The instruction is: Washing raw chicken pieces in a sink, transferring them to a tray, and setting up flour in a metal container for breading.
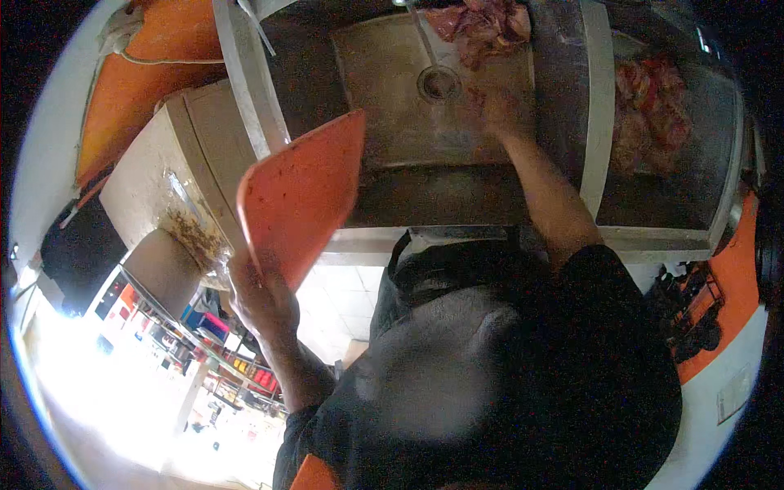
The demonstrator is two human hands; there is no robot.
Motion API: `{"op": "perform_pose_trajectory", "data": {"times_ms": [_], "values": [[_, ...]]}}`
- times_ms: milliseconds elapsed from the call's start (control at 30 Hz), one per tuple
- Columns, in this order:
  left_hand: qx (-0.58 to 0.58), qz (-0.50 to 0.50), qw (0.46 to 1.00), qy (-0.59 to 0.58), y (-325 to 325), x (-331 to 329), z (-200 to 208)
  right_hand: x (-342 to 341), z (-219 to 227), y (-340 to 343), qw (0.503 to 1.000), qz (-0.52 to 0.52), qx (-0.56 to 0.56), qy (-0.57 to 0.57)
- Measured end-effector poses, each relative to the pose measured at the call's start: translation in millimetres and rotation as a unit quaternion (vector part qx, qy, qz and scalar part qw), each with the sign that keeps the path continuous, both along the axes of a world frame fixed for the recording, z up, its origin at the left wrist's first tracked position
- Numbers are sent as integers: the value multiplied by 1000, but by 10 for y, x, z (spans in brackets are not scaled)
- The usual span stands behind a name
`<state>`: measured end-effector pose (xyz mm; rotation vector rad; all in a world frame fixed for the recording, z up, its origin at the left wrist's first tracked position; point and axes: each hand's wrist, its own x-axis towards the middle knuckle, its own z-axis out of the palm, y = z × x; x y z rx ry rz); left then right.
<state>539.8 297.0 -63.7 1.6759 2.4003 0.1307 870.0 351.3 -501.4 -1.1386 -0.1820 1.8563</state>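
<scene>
My left hand [265, 298] grips the lower edge of an orange cutting board [302, 196], held up on edge to the left of the sink's front rim. Small dark specks dot the board's face. My right hand [500, 113] reaches down into the metal sink basin [384, 122], just right of the round drain [439, 83]. Its fingers are dim and blurred, and whether they hold anything does not show. A heap of raw meat [490, 28] lies at the basin's far right, beyond that hand.
More raw meat [651, 114] lies in the right-hand basin, past a pale metal divider [600, 106]. Left of the sink is a beige surface [147, 180] with brown scraps [192, 233] and a pale container [163, 269]. Crowded shelves [237, 367] stand lower left.
</scene>
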Motion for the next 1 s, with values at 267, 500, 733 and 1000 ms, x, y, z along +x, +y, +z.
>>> {"op": "perform_pose_trajectory", "data": {"times_ms": [267,500,733,1000], "values": [[87,164,901,-391,36,-781,-281,108,996,214,856,76,155,-487],[80,271,743,-607,-248,-887,-884,-512,2753,-103,938,179,162,-248],[86,281,623,-725,-360,-454,-1351,-1388,3173,-25,796,237,426,-357],[101,287,677,-670,-741,-1035,-1599,-117,1604,612,724,99,236,-641]]}}
